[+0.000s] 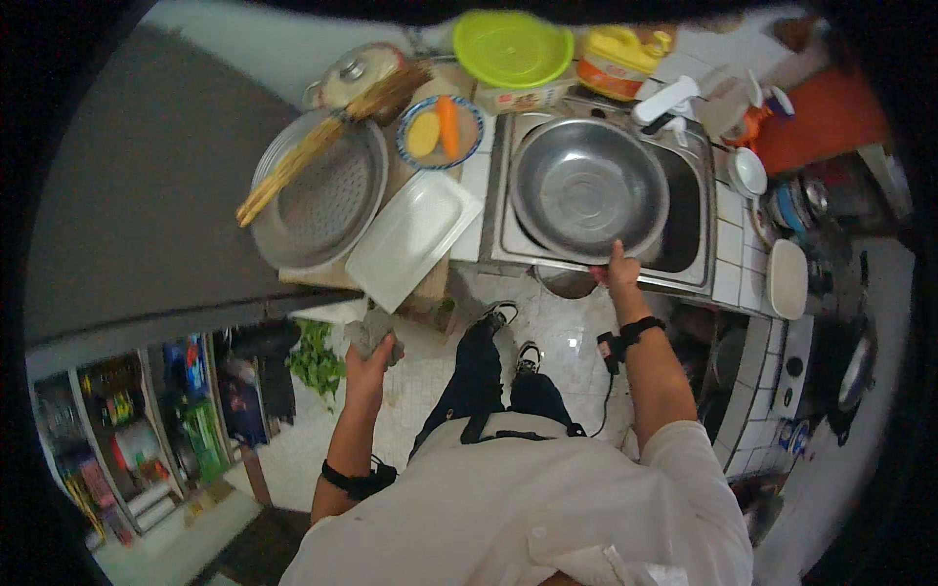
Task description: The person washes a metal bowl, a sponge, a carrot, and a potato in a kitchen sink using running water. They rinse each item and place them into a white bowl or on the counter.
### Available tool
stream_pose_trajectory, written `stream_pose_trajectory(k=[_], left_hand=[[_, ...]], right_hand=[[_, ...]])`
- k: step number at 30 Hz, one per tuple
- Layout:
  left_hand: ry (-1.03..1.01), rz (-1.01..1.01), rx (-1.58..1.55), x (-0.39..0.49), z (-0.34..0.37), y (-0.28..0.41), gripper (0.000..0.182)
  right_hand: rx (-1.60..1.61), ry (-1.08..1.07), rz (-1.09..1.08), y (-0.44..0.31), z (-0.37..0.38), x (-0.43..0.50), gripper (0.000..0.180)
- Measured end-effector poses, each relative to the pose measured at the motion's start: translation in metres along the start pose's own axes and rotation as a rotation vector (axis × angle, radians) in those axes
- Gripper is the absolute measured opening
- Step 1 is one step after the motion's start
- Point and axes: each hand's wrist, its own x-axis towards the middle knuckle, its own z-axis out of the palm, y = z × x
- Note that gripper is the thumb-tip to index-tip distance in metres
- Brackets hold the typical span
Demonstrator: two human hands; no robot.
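Observation:
A large stainless steel basin (579, 212) sits over the metal sink (506, 249), covering much of it. My right hand (623, 269) grips the basin's near rim, thumb on top. In my left hand (372, 359) is a crumpled grey cloth (372, 331), held away from the counter's front edge. Just beyond that cloth lies a white rectangular tray (415, 238), tilted in view and jutting past the wooden board (315, 278). The basin's inside looks bare, with a shiny bottom.
Left of the sink stand a perforated steamer pan (322, 190) with a straw brush (300, 165) across it and a plate (475, 150) with a carrot (447, 124) and a peeled potato (423, 134). The faucet (667, 100), yellow jug (619, 62) and green basin (513, 47) are behind.

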Motion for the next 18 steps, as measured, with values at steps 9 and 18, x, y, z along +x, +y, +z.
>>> stream_pose_trajectory(k=[9, 18], left_hand=[[0.35, -0.123, -0.176, -0.136, -0.078, -0.074, 0.029], [0.582, -0.174, -0.303, -0.204, -0.167, -0.137, 0.031]], right_hand=[[0.15, -0.178, -0.245, 0.039, -0.037, -0.026, 0.034], [-0.282, -0.467, -0.169, 0.155, -0.059, -0.131, 0.025]])
